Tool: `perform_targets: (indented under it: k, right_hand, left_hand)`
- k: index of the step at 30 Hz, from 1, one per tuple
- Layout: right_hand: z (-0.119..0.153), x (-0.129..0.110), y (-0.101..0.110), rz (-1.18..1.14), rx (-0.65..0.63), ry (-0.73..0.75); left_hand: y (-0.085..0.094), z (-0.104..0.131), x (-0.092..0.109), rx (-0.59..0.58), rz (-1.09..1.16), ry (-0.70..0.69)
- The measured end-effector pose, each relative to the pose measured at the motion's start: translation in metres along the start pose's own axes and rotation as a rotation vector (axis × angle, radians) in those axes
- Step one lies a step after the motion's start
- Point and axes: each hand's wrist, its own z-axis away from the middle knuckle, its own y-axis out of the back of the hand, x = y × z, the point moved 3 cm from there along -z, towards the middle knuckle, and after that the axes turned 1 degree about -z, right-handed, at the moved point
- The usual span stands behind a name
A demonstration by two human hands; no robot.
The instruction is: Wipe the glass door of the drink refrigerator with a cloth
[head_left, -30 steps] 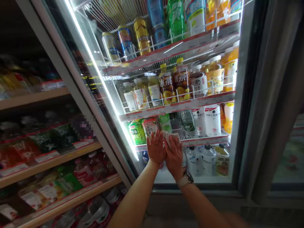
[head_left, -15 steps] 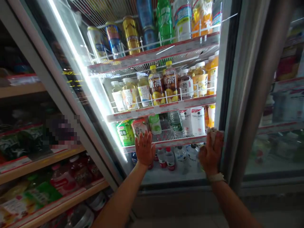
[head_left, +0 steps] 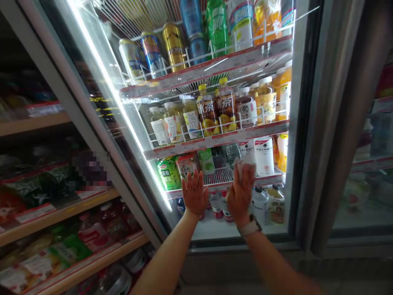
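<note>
Flat against the glass door point(head_left: 221, 231) of a lit drinks cooler, my left hand point(head_left: 194, 196) has its fingers stretched upward and holds nothing. My right hand point(head_left: 241, 194) presses a pale folded cloth point(head_left: 245, 167) to the same glass, a little to the right of the left hand. The cloth is partly covered by the fingers and blurred. A watch point(head_left: 250, 226) is on the right wrist. Behind the glass, near the hands, are a green drink pack point(head_left: 168, 173), a red-labelled pack point(head_left: 186, 164) and white cartons point(head_left: 264, 155).
Bottles of tea point(head_left: 209, 110) and cans point(head_left: 173, 46) line the upper cooler shelves. A metal door frame point(head_left: 330, 123) rises on the right, with another cooler beyond. Wooden shelves point(head_left: 72, 262) with packaged goods stand on the left.
My right hand has slid the cloth leftward across the glass, from near the right frame to close beside the left hand. The left hand stays flat on the door; the view has shifted slightly.
</note>
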Motion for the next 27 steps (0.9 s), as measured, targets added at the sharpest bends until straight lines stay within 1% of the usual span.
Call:
perform_targets:
  k: [2, 4, 6, 9, 11, 14, 18, 22, 24, 27]
  right_hand:
    - [0.015, -0.027, -0.017, -0.039, -0.069, 0.081]
    - [0.030, -0.045, -0.028, -0.070, -0.104, 0.139]
    - [0.039, -0.051, -0.034, -0.087, -0.119, 0.169]
    - [0.038, -0.044, -0.032, -0.058, -0.164, 0.225]
    - [0.031, -0.032, -0.024, -0.006, -0.197, 0.261]
    - [0.014, -0.003, -0.005, 0.080, -0.178, 0.240]
    - [-0.005, 0.053, 0.030, 0.166, -0.097, 0.162]
    - [-0.012, 0.108, 0.066, 0.202, 0.002, 0.094]
    - [-0.011, 0.125, 0.077, 0.191, 0.020, 0.059]
    - [-0.007, 0.135, 0.080, 0.169, 0.033, -0.016]
  left_hand:
    - [-0.002, 0.002, -0.001, -0.007, -0.004, 0.003]
    - [-0.005, 0.005, -0.003, -0.013, 0.007, 0.009]
    - [-0.007, 0.007, -0.005, -0.015, 0.026, 0.013]
    - [-0.007, 0.007, -0.006, -0.021, 0.013, 0.012]
    - [-0.006, 0.005, -0.005, -0.027, -0.013, 0.012]
    - [-0.003, 0.002, -0.005, -0.012, 0.011, 0.012]
    - [-0.004, 0.001, -0.006, 0.006, 0.075, 0.032]
    - [-0.004, 0.000, -0.005, 0.027, 0.078, 0.034]
    - [-0.003, -0.001, -0.004, 0.027, 0.074, 0.022]
    - [-0.001, -0.004, -0.003, 0.032, 0.068, 0.012]
